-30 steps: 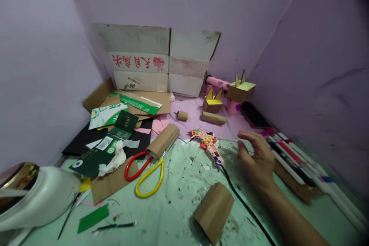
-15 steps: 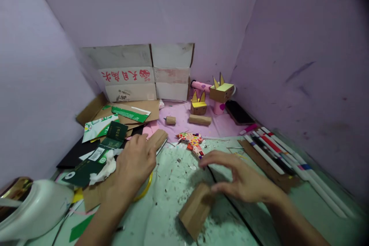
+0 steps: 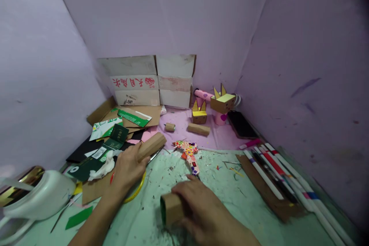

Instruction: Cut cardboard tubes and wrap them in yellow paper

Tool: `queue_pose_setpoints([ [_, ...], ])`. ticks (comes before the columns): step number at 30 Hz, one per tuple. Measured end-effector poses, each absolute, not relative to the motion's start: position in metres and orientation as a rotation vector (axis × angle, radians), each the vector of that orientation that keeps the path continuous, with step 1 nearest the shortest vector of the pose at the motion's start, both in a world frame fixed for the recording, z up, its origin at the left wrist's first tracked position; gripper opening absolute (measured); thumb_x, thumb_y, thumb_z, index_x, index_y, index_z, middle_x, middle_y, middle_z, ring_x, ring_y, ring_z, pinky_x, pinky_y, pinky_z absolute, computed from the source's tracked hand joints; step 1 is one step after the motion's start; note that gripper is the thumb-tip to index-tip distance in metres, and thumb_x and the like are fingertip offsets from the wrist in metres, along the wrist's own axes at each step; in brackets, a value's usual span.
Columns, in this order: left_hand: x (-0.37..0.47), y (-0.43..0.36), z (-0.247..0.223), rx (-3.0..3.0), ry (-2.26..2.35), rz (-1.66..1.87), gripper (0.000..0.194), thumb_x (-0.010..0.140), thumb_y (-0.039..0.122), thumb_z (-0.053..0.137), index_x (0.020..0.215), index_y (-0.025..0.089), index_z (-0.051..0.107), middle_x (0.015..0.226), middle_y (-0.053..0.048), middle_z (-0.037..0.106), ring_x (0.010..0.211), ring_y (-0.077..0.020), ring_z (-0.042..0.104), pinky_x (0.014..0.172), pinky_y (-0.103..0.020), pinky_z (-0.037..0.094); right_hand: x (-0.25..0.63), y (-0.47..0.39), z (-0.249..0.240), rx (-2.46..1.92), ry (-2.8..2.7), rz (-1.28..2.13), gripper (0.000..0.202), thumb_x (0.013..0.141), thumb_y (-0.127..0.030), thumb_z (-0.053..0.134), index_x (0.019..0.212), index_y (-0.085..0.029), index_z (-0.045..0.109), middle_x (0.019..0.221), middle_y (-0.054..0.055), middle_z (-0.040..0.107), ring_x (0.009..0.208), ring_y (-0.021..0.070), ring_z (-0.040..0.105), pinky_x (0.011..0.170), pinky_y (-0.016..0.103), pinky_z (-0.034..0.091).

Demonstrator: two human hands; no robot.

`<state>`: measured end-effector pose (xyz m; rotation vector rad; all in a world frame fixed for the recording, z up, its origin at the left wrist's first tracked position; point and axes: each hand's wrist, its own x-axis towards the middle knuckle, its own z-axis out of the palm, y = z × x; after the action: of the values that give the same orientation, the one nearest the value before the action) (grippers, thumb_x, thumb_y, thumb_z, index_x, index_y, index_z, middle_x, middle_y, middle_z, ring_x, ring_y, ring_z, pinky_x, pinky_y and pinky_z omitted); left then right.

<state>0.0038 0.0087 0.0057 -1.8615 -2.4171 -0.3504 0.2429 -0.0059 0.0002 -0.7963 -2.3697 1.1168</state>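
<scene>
My left hand (image 3: pixel 127 169) is closed round the near end of a long faceted cardboard tube (image 3: pixel 152 145). Under it lie scissors, with a yellow handle loop (image 3: pixel 137 190) and a blade (image 3: pixel 155 155) showing. My right hand (image 3: pixel 201 207), slightly blurred, has its fingers and thumb round a shorter, wider cardboard tube (image 3: pixel 173 209), whose open end faces left and is green inside. Just beyond that hand lies a floral-patterned glue gun (image 3: pixel 188 153) with a dark cord, mostly hidden by the hand.
Cardboard figures with pointed ears (image 3: pixel 199 115), a small roll (image 3: pixel 170 127) and another tube (image 3: pixel 198 129) stand behind. Markers (image 3: pixel 273 165) and a phone (image 3: pixel 242 124) lie right. Cardboard scraps (image 3: pixel 115 134) and a white kettle-like vessel (image 3: pixel 46 194) are left; a flattened box (image 3: pixel 135 98) leans behind.
My right hand has moved left and closed on the wider tube, which has turned so its open end faces left. The left hand's tube has lifted slightly. The view has shifted.
</scene>
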Motion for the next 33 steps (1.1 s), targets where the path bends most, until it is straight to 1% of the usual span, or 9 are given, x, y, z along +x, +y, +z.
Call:
queue_pose_setpoints([
  [3,0.006,0.005,0.002,-1.813,-2.406,-0.484,0.052,0.079,0.041,0.051,0.123,0.015,0.047,0.11,-0.01,0.063,0.096,-0.0254,0.059,0.081,-0.034,0.043,0.243,0.003,0.002,-0.883,-1.835,1.433,0.041,0.068,-0.027,0.066,0.107,-0.019,0.053,0.096,0.006,0.061,0.086,0.0217,0.056,0.076,0.034,0.044],
  [6,0.007,0.003,-0.005,-1.835,-2.364,-0.548,0.049,0.077,0.038,0.053,0.12,0.016,0.051,0.105,-0.011,0.065,0.095,-0.0279,0.06,0.081,-0.037,0.043,0.241,0.011,-0.003,-0.731,-1.442,1.733,0.043,0.073,-0.045,0.062,0.105,-0.018,0.054,0.095,0.007,0.062,0.086,0.0217,0.057,0.075,0.033,0.044],
  [9,0.006,0.002,-0.008,-1.87,-2.325,-0.603,0.046,0.074,0.032,0.055,0.115,0.014,0.055,0.101,-0.014,0.066,0.095,-0.0321,0.059,0.083,-0.044,0.042,0.241,0.012,-0.007,-0.607,-1.31,1.847,0.044,0.073,-0.05,0.063,0.104,-0.019,0.057,0.096,0.007,0.064,0.089,0.0212,0.058,0.075,0.031,0.044],
  [12,0.008,0.0,-0.005,-1.88,-2.259,-0.756,0.045,0.074,0.035,0.056,0.112,0.011,0.055,0.107,-0.017,0.062,0.103,-0.035,0.053,0.086,-0.05,0.039,0.241,0.007,-0.008,-0.524,-1.358,1.809,0.042,0.074,-0.049,0.063,0.103,-0.019,0.06,0.097,0.008,0.064,0.089,0.0206,0.058,0.074,0.03,0.043],
  [15,0.018,-0.01,0.004,-1.987,-2.137,-0.956,0.042,0.079,0.04,0.051,0.111,0.013,0.054,0.111,-0.013,0.06,0.103,-0.0262,0.055,0.088,-0.039,0.044,0.239,0.002,-0.008,-0.495,-1.399,1.769,0.041,0.076,-0.049,0.062,0.105,-0.02,0.06,0.099,0.007,0.064,0.09,0.0206,0.058,0.077,0.031,0.043],
  [18,0.037,-0.027,0.013,-2.212,-1.967,-1.214,0.036,0.082,0.039,0.049,0.109,0.017,0.054,0.106,-0.008,0.063,0.09,-0.0173,0.061,0.077,-0.028,0.05,0.235,-0.002,-0.007,-0.501,-1.433,1.71,0.042,0.076,-0.049,0.061,0.106,-0.02,0.059,0.097,0.006,0.064,0.091,0.0209,0.057,0.079,0.032,0.042],
  [22,0.054,-0.043,0.018,-2.457,-1.657,-1.599,0.037,0.079,0.03,0.055,0.114,0.016,0.051,0.109,-0.01,0.061,0.086,-0.0176,0.059,0.074,-0.03,0.05,0.232,-0.003,-0.005,-0.509,-1.546,1.611,0.042,0.077,-0.048,0.06,0.105,-0.018,0.057,0.092,0.004,0.062,0.088,0.0203,0.055,0.076,0.03,0.041],
  [26,0.057,-0.046,0.014,-2.629,-1.483,-1.639,0.043,0.077,0.024,0.059,0.118,0.02,0.047,0.112,-0.008,0.058,0.085,-0.0162,0.057,0.074,-0.029,0.049,0.232,-0.001,-0.009,-0.501,-1.642,1.497,0.038,0.075,-0.046,0.061,0.099,-0.017,0.057,0.087,0.003,0.059,0.082,0.0202,0.054,0.072,0.03,0.042],
  [33,0.063,-0.049,0.004,-2.591,-1.426,-1.613,0.042,0.074,0.013,0.058,0.115,0.02,0.047,0.104,-0.007,0.06,0.092,-0.0179,0.057,0.076,-0.028,0.048,0.231,-0.004,-0.016,-0.613,-1.752,1.283,0.026,0.074,-0.021,0.06,0.099,-0.019,0.055,0.089,0.002,0.057,0.081,0.0182,0.051,0.077,0.031,0.042],
])
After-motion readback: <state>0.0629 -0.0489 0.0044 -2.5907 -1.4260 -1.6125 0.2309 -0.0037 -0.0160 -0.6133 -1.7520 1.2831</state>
